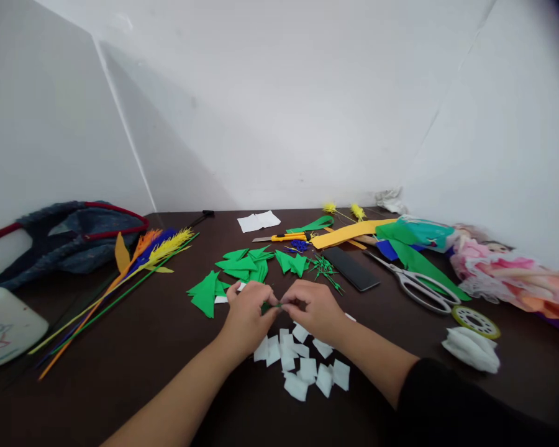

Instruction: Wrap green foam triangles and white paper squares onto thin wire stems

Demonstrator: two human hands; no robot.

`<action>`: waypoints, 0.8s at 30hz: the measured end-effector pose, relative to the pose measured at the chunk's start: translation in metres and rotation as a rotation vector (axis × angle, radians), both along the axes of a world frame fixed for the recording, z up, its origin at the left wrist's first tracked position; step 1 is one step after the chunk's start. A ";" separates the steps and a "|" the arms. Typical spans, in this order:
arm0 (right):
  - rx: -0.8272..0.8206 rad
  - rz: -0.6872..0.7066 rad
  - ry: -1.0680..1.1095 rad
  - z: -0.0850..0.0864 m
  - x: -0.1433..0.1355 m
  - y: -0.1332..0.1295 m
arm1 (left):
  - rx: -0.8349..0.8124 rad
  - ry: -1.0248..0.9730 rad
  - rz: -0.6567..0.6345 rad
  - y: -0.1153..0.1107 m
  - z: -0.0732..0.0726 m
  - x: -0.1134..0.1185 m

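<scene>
My left hand [248, 308] and my right hand [313, 307] meet above the middle of the dark table. Fingertips of both are pinched together on a small green piece [278, 305], mostly hidden by the fingers. Small white squares [308, 370] of soft material lie scattered just below my hands. Beyond my left hand are piles of cut green pieces [236, 265], with a further green pile [205, 293] beside that hand. Thin green twisted bits [325, 267] lie past my right hand, near more green pieces [292, 264] and a small blue heap [300, 246].
A dark flat slab [351, 268], scissors [423, 285], a tape roll [476, 322] and a folded white wad [471, 349] lie right. A yellow utility knife [286, 237] is at the back. Colourful artificial stems [135, 273] and a white container [9, 329] are left.
</scene>
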State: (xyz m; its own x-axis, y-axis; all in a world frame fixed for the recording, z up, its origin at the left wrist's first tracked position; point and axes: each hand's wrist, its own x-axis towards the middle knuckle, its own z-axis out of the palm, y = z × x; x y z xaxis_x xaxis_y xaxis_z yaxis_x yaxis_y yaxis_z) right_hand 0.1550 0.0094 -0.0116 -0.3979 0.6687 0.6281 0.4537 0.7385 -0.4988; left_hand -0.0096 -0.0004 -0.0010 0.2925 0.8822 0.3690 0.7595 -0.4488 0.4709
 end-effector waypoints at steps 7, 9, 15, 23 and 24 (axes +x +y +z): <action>0.085 0.000 -0.033 -0.001 -0.001 0.002 | -0.132 -0.017 -0.107 0.000 0.006 -0.007; 0.126 0.002 -0.080 -0.001 0.000 0.002 | -0.185 -0.032 -0.115 0.001 0.006 -0.007; 0.156 0.014 -0.128 0.000 -0.001 0.000 | -0.173 -0.065 -0.061 0.004 0.003 -0.006; -0.101 0.008 0.044 -0.002 0.000 0.003 | -0.054 -0.005 -0.042 0.001 0.006 -0.005; -0.115 0.007 0.056 -0.002 -0.001 0.003 | -0.038 0.008 -0.038 0.001 0.005 -0.005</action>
